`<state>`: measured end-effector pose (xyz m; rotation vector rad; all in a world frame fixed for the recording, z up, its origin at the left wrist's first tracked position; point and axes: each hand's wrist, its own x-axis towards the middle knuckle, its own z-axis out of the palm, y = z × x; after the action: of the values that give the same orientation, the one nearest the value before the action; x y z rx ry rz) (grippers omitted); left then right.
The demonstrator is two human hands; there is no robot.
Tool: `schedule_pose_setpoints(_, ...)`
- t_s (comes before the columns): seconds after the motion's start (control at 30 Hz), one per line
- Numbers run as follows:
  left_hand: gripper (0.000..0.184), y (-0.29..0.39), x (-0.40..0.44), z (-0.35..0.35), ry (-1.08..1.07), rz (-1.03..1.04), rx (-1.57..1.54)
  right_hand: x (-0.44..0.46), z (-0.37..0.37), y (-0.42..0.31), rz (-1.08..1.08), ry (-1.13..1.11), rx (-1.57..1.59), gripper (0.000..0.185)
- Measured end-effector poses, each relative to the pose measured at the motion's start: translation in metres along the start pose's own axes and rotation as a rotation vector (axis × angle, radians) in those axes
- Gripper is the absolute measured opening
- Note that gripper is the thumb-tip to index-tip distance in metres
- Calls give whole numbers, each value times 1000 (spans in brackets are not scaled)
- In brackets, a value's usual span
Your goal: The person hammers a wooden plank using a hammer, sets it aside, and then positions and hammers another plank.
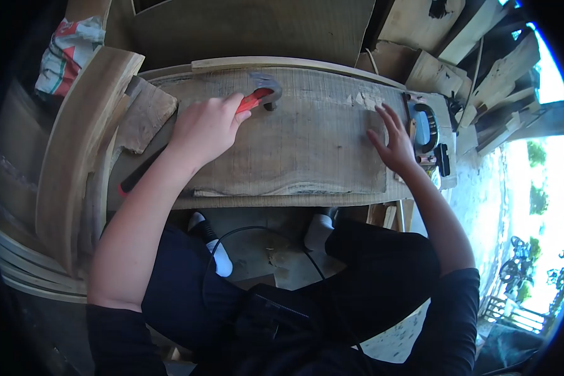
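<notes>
My left hand (208, 130) is wrapped around the handle of a claw hammer (271, 94), close below its head. The handle is red near the head, and its dark far end shows beyond my wrist. The hammer head is over the upper middle of a wide, rough wooden board (307, 144). Over the board's right end is my right hand (395, 143), fingers apart and holding nothing; whether it touches the wood I cannot tell. Small pale flakes (362, 100) lie on the board near those fingertips.
Right of the board sits a blue and black tool (426, 128), with other small items beside it. Curved planks (84, 138) and a broken wood block (145, 116) stand at left. Stacked offcuts (435, 69) fill the upper right. A black cable (257, 227) loops between my legs.
</notes>
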<state>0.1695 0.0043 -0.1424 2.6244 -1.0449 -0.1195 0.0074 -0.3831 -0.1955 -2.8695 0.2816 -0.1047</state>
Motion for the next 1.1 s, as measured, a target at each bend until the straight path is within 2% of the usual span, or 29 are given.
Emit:
schedule_pose_setpoints(0.03,31,0,3,4,19,-12,-19,-4,3,8,-60,-41,131,70)
schedule_pose_setpoints(0.13,30,-1,13,18,107,5,-2,-8,17,-1,-167,-7,59,70)
schedule_pose_setpoints(0.2,29,1,13,18,36,-18,-35,-2,26,-9,9,23,112,71)
schedule_pose_setpoints(0.4,32,-3,1,22,82,61,-181,4,39,-1,-41,103,121,70)
schedule_pose_setpoints(0.53,32,8,-6,14,-85,36,-162,5,38,-1,-34,104,145,69)
schedule_pose_setpoints(0.63,29,14,-12,10,-179,117,-171,3,37,-1,-8,110,143,69)
schedule_pose_setpoints(0.7,27,8,-19,19,-48,275,-161,3,37,0,-53,125,127,69)
schedule_pose_setpoints(1.1,24,31,-56,-4,-134,353,-192,3,46,11,-82,193,161,75)
